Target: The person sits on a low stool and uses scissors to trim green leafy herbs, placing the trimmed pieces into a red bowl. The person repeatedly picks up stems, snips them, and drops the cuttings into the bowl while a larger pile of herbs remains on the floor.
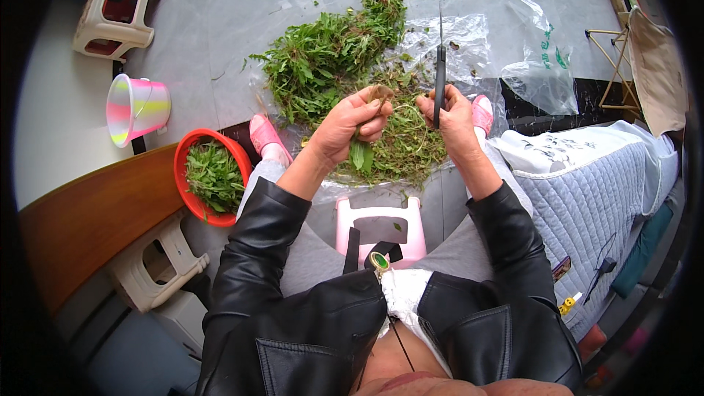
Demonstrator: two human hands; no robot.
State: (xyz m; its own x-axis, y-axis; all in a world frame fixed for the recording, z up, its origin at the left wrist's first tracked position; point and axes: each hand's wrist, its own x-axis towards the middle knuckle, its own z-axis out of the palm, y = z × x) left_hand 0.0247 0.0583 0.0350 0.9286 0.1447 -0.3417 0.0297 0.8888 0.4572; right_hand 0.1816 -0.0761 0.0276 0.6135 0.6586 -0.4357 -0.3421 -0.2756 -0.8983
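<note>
My left hand [355,120] grips a leafy green plant [361,157]. Its green leaf hangs below my fist, and a withered brown part sticks out above the thumb. In my right hand [452,115] is a black-handled cutting tool [440,74], its thin blade pointing away from me. Seen edge-on, it could be scissors or a knife; I cannot tell which. Beneath both hands, loose greens and trimmings [410,146] lie on a clear plastic sheet [462,33]. Beyond my left hand rises a larger heap of leafy greens [319,58].
A red basin [180,168] holding greens stands by my left leg, with a translucent colored bucket [144,107] beyond it. A pink stool [379,206] is between my thighs. A plastic bag [542,60] and folding chair [654,66] lie right, near a quilted cover [583,192].
</note>
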